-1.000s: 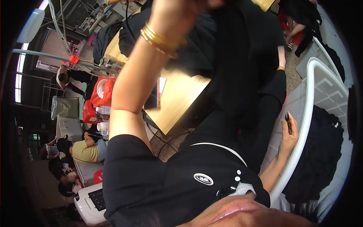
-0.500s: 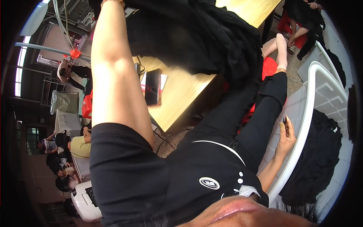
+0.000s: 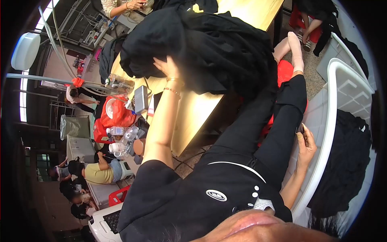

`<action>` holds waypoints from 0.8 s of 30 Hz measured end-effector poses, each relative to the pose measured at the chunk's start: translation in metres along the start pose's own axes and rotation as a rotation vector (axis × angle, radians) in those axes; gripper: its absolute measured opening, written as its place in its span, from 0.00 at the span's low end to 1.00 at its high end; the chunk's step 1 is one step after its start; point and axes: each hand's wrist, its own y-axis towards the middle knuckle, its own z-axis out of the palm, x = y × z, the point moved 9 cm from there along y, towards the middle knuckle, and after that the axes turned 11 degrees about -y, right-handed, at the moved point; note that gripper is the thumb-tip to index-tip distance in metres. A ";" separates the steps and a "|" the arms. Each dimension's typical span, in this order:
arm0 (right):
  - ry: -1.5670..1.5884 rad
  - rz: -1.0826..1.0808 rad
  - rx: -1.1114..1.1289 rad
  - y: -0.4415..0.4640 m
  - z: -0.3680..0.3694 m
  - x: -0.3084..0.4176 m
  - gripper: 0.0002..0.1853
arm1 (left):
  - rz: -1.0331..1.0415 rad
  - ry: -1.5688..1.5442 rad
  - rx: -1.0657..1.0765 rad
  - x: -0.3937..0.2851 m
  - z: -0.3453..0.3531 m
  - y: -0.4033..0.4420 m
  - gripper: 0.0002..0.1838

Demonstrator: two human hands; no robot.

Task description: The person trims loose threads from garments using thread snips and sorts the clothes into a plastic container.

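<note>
Reaches over a pale wooden desk (image 3: 193, 117) with the left hand (image 3: 166, 66), fingers spread wide against the near-left edge of a large heap of black cloth (image 3: 225, 52). Shows no clear grip there; impossible to rule out a fold pinched out of sight. Holds a small dark tool (image 3: 301, 128), too small to identify, between thumb and fingers of the right hand (image 3: 307, 145), just beside a white bin (image 3: 331, 101) and well apart from the heap. Looks to be partway through handling the heap: loosely bunched on the desk, trailing past its edge toward the legs, not folded or laid flat. Includes more black cloth (image 3: 342, 161), crumpled, inside the bin; impossible to tell finished from waiting. Also includes, at left, a grey box (image 3: 141, 99), a plastic bottle (image 3: 117, 131) and a red bag (image 3: 123, 117), plus a co-worker's hand (image 3: 137, 4) beyond the heap.
</note>
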 end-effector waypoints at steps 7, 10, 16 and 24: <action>-0.040 0.023 -0.023 0.000 0.000 -0.001 0.18 | 0.049 0.044 -0.002 0.012 0.051 0.037 0.39; -0.102 0.029 -0.012 0.002 0.000 0.003 0.19 | -0.022 -0.071 -0.037 0.016 0.074 0.061 0.37; -0.218 -0.002 0.059 0.013 0.014 0.038 0.19 | 0.106 0.539 0.147 0.041 0.137 0.167 0.43; -0.259 -0.122 0.043 -0.008 0.006 0.070 0.19 | -0.117 0.406 -0.023 0.086 0.205 0.199 0.51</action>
